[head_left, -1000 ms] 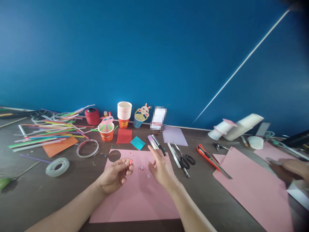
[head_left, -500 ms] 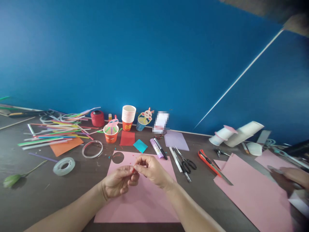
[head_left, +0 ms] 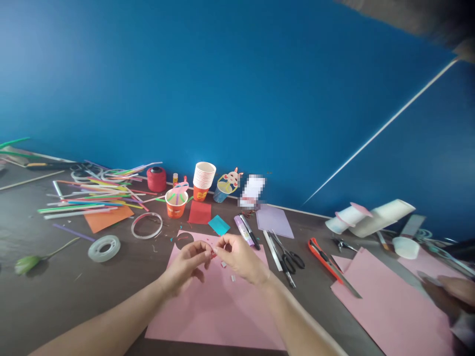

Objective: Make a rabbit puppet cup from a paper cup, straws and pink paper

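Note:
My left hand [head_left: 188,266] and my right hand [head_left: 239,259] meet above a pink paper sheet [head_left: 218,316], fingertips nearly touching. Both pinch a tiny red piece [head_left: 213,253], mostly covered by the fingers; its exact kind is too small to make out. Beneath the hands, a small pale scrap [head_left: 233,278] lies on the sheet, with another little scrap [head_left: 223,265] close by. A round hole [head_left: 184,241] is cut in the sheet's far left corner.
Left are a tape roll [head_left: 104,248], a clear ring [head_left: 147,226] and many straws [head_left: 96,198]. Paper cups [head_left: 204,178] stand behind. Scissors [head_left: 287,254], a red utility knife [head_left: 330,264] and more pink paper [head_left: 393,301] lie right. Another person's hand [head_left: 458,289] is at the right edge.
My left hand has turned over, its back now more upward. Small pale scraps now show on the pink sheet below the fingers. The view has shifted slightly.

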A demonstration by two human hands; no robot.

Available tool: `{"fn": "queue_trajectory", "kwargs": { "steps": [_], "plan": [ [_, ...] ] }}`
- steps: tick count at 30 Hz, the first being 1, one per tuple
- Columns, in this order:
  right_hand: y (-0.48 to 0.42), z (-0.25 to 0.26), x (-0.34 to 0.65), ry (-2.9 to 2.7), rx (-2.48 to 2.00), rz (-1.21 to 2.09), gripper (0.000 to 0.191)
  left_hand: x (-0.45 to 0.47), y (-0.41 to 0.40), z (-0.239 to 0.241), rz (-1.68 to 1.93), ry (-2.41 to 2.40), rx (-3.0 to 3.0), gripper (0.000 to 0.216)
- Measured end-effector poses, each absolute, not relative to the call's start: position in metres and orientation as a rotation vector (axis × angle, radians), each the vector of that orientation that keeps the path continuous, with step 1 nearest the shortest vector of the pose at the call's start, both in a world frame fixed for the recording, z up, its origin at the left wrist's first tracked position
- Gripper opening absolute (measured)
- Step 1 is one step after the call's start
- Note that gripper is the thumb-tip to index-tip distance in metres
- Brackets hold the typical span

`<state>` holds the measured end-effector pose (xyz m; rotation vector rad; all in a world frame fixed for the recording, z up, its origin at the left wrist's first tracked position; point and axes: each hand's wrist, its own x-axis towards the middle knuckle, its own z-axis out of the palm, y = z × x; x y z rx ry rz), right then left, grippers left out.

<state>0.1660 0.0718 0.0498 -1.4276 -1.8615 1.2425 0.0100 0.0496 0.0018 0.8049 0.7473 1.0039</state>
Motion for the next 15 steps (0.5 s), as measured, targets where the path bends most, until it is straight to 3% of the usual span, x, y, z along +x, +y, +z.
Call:
{"fn": "queue_trajectory", "kwargs": {
  "steps": [15],
  "plan": [
    [0.097, 0.058, 0.134, -1.870, -1.243, 1.157, 0.011, 0.000, 0.060, 0.022, 1.336, 1.024, 0.965, 0.019]
  ]
}}
